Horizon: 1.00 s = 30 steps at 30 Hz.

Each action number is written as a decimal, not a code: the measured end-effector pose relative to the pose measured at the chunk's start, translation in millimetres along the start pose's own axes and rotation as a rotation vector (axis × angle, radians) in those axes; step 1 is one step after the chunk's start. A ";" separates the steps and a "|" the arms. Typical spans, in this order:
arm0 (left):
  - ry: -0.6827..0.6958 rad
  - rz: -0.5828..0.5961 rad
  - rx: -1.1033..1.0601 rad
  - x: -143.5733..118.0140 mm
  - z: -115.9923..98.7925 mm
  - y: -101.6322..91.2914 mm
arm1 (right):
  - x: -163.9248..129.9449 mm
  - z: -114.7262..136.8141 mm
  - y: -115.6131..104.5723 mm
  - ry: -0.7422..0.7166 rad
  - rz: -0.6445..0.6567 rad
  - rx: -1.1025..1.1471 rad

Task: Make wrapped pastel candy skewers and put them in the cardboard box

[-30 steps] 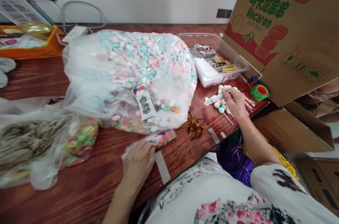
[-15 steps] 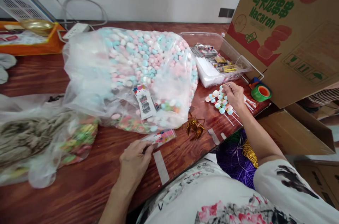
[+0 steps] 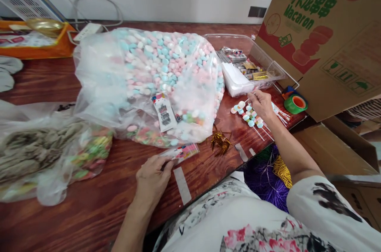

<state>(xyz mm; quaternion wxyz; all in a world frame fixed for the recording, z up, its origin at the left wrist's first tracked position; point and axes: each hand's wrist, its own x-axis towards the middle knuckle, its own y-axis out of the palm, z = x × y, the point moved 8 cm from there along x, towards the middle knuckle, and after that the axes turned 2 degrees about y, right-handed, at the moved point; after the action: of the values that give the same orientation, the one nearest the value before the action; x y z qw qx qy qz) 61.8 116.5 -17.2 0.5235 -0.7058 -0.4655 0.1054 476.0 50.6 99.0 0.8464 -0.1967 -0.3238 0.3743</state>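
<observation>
Reddish wooden worktop [image 3: 98,212]: right hand [image 3: 262,103] pinches a thin stick among the candy skewers [image 3: 248,115], light, brittle, best gripped by the sticks; left hand [image 3: 153,178] presses a small packet [image 3: 183,152] flat

The left hand [image 3: 153,178] lies low and close to the body, palm down, with its fingers curled and its thumb pointing right. The right arm reaches far out. The right hand [image 3: 262,104] has its fingertips pinched together.

Glossy wooden table [image 3: 98,204], clear plastic bag [image 3: 98,73].
</observation>
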 end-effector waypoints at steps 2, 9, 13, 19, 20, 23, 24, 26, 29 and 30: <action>0.009 0.001 -0.002 -0.1 0.6 0.7 | 7.0 1.4 4.2 -0.001 0.028 -0.050; 0.066 0.008 -0.053 -0.4 -4.0 -2.9 | 43.5 6.6 33.5 -0.117 0.176 -0.338; 0.089 -0.014 -0.058 -2.0 -5.4 -5.2 | 58.1 9.6 53.0 -0.166 0.247 -0.504; 0.076 -0.042 -0.074 -3.2 -5.7 -4.8 | 50.1 16.3 58.2 -0.155 0.246 -0.406; 0.070 -0.041 -0.082 -3.0 -6.2 -5.1 | 45.9 17.6 56.6 -0.155 0.241 -0.391; 0.050 -0.030 -0.120 -2.4 -7.7 -7.2 | 31.6 23.0 47.4 -0.151 0.222 -0.340; 0.043 -0.021 -0.136 -2.2 -8.1 -7.8 | 26.8 25.3 41.9 -0.145 0.207 -0.309; 0.033 0.000 -0.166 -2.1 -8.3 -8.2 | 17.3 29.3 26.6 -0.119 0.151 -0.212; 0.010 0.023 -0.195 -2.2 -5.3 -6.7 | 2.0 31.0 3.7 -0.081 0.058 -0.069; 0.002 0.026 -0.197 -2.2 -3.5 -5.7 | -3.4 30.4 0.3 -0.080 0.055 -0.059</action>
<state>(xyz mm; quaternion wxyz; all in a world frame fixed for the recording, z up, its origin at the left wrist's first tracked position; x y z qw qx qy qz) 59.7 112.7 -11.7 0.4504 -0.7601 -0.4638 0.0654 452.9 50.9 119.1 0.8161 -0.2151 -0.3627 0.3952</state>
